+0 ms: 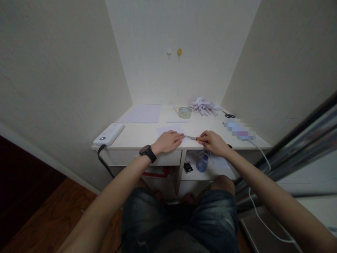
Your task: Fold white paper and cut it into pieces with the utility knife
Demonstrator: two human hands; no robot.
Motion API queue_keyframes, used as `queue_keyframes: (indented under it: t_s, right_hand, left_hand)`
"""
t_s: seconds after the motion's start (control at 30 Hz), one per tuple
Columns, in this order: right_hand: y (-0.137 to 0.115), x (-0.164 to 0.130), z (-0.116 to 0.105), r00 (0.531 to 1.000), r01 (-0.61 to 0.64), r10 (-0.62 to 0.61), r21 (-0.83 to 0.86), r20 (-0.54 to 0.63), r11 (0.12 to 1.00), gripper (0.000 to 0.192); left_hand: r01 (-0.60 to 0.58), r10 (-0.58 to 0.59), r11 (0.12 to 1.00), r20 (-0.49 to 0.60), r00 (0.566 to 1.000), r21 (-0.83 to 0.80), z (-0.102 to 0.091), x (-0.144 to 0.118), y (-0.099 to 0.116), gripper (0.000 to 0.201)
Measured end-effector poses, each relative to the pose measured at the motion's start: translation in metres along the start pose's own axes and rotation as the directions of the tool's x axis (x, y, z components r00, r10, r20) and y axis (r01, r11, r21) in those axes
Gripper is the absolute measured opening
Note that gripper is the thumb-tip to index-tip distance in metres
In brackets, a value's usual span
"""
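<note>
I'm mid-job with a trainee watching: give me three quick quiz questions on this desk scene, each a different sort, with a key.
1. True or false: the left hand lies flat on a sheet of paper.
2. Which lies farther back on the desk: A) tape roll B) power bank?
3. Fill in: the right hand pinches a slim tool with a ___ handle end.

Key: 1 true. 2 A. 3 yellow.
</note>
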State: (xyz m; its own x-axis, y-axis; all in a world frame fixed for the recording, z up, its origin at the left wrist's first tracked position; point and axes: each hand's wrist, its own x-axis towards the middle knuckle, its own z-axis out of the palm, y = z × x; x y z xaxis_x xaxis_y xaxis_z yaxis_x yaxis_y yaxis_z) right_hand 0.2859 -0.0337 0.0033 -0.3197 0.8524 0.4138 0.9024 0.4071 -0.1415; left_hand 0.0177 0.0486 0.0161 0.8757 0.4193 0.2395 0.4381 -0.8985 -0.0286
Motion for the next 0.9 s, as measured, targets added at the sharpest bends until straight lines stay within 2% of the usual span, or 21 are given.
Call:
queue_keyframes:
  t_s: [0.13, 0.9]
  right_hand:
    - [0.001, -0.0013, 0.0021, 0.999, 0.013, -0.014, -0.006, -0.037, 1.0, 0.028]
    - [0.0092, -0.0048, 0.0006, 0.997, 0.04, -0.042, -0.035, -0.062, 0.999, 0.028]
  left_hand:
    - [-0.004, 0.004, 1.0, -0.027, 1.0, -0.007, 0.0006, -0.0006, 0.0001, 0.047]
    - [0.006, -0.006, 0.999, -0.019, 1.0, -0.036, 0.0011, -0.0008, -0.0017, 0.046]
